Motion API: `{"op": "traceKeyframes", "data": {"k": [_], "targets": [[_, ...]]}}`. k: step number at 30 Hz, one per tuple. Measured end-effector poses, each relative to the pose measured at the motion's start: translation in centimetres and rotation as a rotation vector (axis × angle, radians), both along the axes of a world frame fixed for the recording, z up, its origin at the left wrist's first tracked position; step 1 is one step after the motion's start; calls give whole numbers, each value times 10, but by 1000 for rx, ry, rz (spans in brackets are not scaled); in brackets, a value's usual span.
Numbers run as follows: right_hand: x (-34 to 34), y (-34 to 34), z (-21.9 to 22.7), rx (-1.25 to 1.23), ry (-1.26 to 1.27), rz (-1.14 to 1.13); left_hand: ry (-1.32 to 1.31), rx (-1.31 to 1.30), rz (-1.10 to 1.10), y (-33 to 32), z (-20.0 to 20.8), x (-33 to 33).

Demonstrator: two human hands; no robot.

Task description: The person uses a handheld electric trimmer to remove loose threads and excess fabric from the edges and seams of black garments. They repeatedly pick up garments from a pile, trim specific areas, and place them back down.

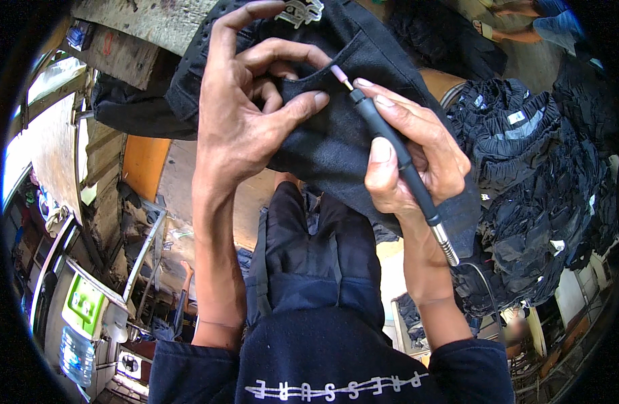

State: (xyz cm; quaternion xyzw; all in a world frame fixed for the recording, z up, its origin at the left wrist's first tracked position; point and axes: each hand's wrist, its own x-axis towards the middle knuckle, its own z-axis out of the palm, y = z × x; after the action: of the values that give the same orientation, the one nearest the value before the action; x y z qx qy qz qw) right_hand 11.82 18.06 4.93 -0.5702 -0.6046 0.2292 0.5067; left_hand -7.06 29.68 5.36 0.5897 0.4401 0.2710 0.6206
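A black garment (pixel 323 148) of thick stitched cloth lies spread before me, with what looks like a pocket edge running across it. My left hand (pixel 239 124) holds the cloth at that edge. Its index fingertip presses beside the opening, the thumb rests lower on the fabric, and some fingers are partly hidden behind the edge. In my right hand (pixel 424 148) is a slim black pen grinder (pixel 388 133), gripped like a pencil. Its pink grinding tip (pixel 338 73) meets the edge right by my left index finger. A thin cord (pixel 483 277) trails from its metal end.
A large heap of black garments (pixel 518 195) rises on the right. Above left is a worn wooden board (pixel 148 21). A shiny clear emblem (pixel 301 12) lies on the cloth past my left hand. Another person's legs (pixel 525 23) show at the far right.
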Motion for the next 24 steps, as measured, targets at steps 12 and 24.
{"op": "traceKeyframes", "data": {"k": [12,24], "targets": [[1,2,-6,26,40,-62,48,51,-7,0,1,0],[-1,2,-6,12,52,-114,48,62,-5,-1,1,1]]}}
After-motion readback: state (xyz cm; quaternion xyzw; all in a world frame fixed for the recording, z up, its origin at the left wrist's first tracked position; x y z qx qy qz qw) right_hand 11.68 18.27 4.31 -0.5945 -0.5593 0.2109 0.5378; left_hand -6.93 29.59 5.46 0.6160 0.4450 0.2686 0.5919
